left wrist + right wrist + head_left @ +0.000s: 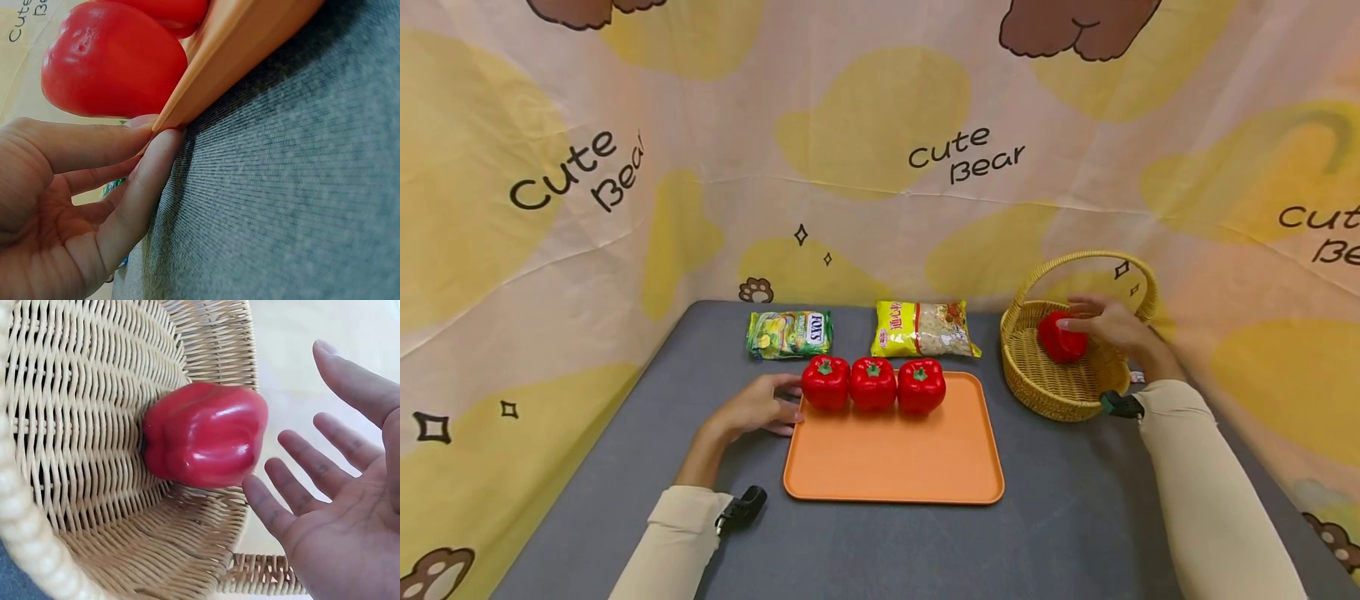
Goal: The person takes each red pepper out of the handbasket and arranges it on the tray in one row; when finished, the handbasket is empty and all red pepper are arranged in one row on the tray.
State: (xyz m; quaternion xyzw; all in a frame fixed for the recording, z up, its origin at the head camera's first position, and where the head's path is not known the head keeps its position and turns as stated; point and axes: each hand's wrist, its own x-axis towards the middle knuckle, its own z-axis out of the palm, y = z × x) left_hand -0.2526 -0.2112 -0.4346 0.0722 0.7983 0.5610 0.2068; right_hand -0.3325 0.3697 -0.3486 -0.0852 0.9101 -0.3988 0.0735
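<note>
My left hand [754, 408] pinches the left rim of an orange tray [895, 462] between thumb and fingers, as the left wrist view shows. Along the tray's far edge stand three red bell peppers [873, 385] in a row, green stems up. Another red bell pepper [206, 434] lies on its side in a wicker basket [1048, 403] on the right. Over the basket is my right hand [1116, 325], its fingers spread and loosely extended. In the right wrist view one fingertip is beside that pepper; whether it touches cannot be told.
Behind the tray lie a green snack packet [790, 334] and a yellow and clear food bag [925, 329]. The basket's tall arched handle [1086, 254] rises beside my right hand. A printed cloth [865, 200] hangs behind and around the grey table [880, 550].
</note>
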